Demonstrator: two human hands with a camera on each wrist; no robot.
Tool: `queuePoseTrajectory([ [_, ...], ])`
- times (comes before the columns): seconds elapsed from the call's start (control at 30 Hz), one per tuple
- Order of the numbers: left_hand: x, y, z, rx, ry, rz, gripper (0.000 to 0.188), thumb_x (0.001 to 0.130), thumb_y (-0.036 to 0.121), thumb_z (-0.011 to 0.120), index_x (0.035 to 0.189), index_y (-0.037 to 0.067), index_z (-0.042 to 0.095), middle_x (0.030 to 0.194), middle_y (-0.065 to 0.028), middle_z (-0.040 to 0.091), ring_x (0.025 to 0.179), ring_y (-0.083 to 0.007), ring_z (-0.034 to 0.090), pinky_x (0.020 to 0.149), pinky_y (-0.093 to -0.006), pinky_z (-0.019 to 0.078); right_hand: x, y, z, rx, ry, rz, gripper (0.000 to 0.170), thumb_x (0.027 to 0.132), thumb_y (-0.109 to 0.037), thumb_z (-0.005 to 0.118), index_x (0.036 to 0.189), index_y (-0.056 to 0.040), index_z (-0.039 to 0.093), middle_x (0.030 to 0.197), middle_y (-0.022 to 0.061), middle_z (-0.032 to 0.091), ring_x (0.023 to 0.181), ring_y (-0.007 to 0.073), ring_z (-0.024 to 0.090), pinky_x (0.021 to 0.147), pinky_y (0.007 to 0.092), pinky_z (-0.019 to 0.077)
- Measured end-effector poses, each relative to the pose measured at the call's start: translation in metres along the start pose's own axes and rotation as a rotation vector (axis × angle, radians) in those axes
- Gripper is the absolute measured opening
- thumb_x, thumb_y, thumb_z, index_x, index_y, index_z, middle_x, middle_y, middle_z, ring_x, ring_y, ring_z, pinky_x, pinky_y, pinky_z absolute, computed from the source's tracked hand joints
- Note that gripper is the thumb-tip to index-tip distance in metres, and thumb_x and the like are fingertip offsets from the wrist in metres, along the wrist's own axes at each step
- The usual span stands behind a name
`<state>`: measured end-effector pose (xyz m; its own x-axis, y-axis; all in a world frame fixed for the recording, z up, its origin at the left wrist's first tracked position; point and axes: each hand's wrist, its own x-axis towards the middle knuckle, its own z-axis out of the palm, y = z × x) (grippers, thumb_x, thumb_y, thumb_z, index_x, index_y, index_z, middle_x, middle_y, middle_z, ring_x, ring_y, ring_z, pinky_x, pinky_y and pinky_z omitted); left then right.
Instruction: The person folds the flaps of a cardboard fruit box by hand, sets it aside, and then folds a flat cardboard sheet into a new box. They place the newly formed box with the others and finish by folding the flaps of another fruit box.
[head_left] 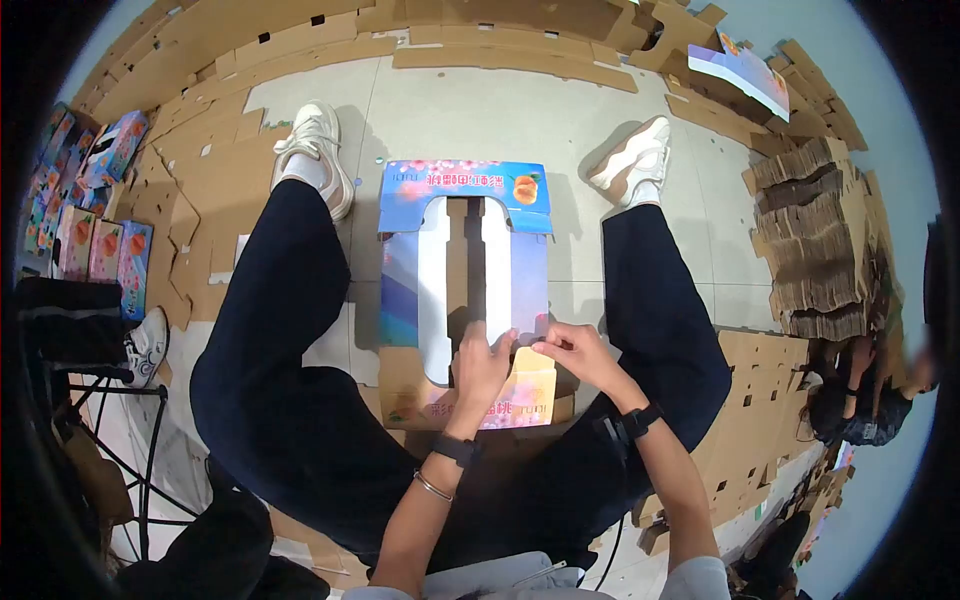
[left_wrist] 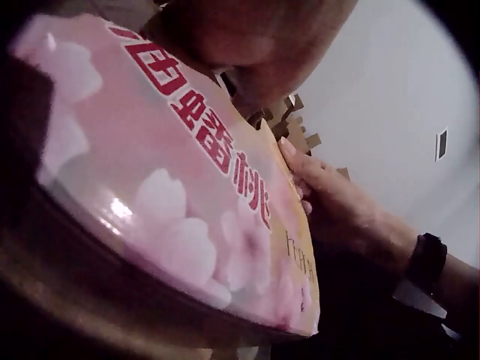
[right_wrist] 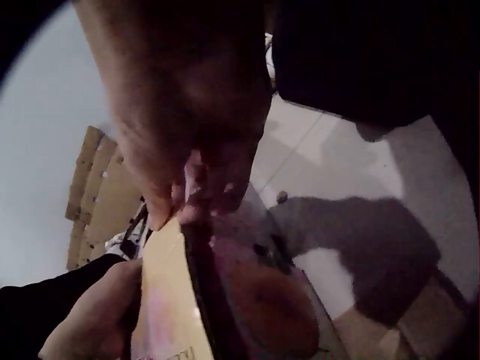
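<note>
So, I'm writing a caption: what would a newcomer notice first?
Probably the bright printed carton on the floor between the person's outstretched legs, both hands at its near end. Next, the tall stack of folded brown cardboard at the right of the head view.

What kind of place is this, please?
Probably a box-folding or packing area: cardboard pieces are stacked on the right, printed boxes stand on the left, and an open printed carton sits in the middle.
</note>
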<state>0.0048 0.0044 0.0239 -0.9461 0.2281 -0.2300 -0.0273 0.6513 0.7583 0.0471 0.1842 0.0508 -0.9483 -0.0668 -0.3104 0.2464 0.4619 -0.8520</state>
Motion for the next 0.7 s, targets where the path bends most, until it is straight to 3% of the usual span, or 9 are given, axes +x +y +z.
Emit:
queuePoseTrajectory([
  [0.07,-0.003,-0.003,0.003,-0.014,0.017,0.000,0.040,0.085,0.035,0.063,0.087,-0.004,0.053,0.088,-0.0251,0.058,0.082,-0.0459,0.058,0.068,-0.0505,0.0462,-0.005,0.000,0.001,0.146,0.001,0.108,0.027,0.090,-0.023,0.063,0.077,-0.0007,0.057,0.058,0.0056,0.044,0.055,0.0094,0.042,0.053,0.0268,0.0363],
  [0.2,-0.002,-0.002,0.003,-0.040,0.034,0.029,0.042,0.086,0.035,0.063,0.087,-0.004,0.052,0.089,-0.0252,0.057,0.083,-0.0460,0.058,0.068,-0.0507,0.0459,-0.004,0.008,0.003,0.334,-0.041,0.090,0.025,0.089,-0.023,0.063,0.080,-0.0007,0.059,0.060,0.0068,0.049,0.056,0.0114,0.046,0.056,0.0274,0.0390],
  [0.27,-0.001,0.000,0.001,-0.035,0.012,0.008,0.042,0.086,0.035,0.063,0.087,-0.005,0.051,0.089,-0.0254,0.057,0.083,-0.0459,0.057,0.068,-0.0506,0.0458,-0.008,-0.013,-0.005,-0.076,-0.019,0.030,0.026,0.088,-0.024,0.064,0.079,-0.0005,0.059,0.071,0.0078,0.055,0.060,0.0173,0.052,0.058,0.0312,0.0429],
  [0.4,-0.002,0.002,0.000,-0.034,0.000,-0.001,0.042,0.086,0.035,0.063,0.086,-0.005,0.051,0.090,-0.0254,0.056,0.084,-0.0456,0.057,0.069,-0.0503,0.0458,-0.011,-0.030,-0.002,-0.314,0.076,-0.064,0.026,0.085,-0.025,0.066,0.077,-0.0012,0.058,0.083,0.0073,0.058,0.071,0.0258,0.057,0.066,0.0352,0.0461],
  [0.47,-0.002,-0.001,0.001,-0.034,0.012,0.009,0.042,0.086,0.036,0.063,0.086,-0.005,0.051,0.090,-0.0253,0.056,0.084,-0.0456,0.057,0.069,-0.0502,0.0459,-0.007,-0.025,-0.001,-0.361,0.232,-0.343,0.026,0.083,-0.023,0.068,0.073,-0.0018,0.056,0.085,0.0064,0.055,0.080,0.0275,0.055,0.071,0.0376,0.0445],
  [0.6,-0.002,0.002,0.001,-0.047,0.026,-0.009,0.041,0.083,0.032,0.067,0.085,-0.006,0.053,0.087,-0.0258,0.057,0.083,-0.0454,0.057,0.070,-0.0476,0.0454,-0.005,-0.014,0.000,-0.318,0.160,-0.273,0.027,0.082,-0.026,0.068,0.072,-0.0029,0.057,0.083,0.0059,0.055,0.085,0.0263,0.054,0.075,0.0381,0.0427],
  [0.7,-0.002,0.004,0.000,-0.047,0.037,-0.011,0.039,0.083,0.031,0.068,0.085,-0.006,0.053,0.086,-0.0261,0.057,0.084,-0.0450,0.057,0.070,-0.0473,0.0456,-0.003,-0.024,-0.005,-0.491,0.070,-0.238,0.027,0.083,-0.030,0.065,0.074,-0.0043,0.060,0.088,0.0045,0.058,0.090,0.0242,0.055,0.082,0.0358,0.0436],
])
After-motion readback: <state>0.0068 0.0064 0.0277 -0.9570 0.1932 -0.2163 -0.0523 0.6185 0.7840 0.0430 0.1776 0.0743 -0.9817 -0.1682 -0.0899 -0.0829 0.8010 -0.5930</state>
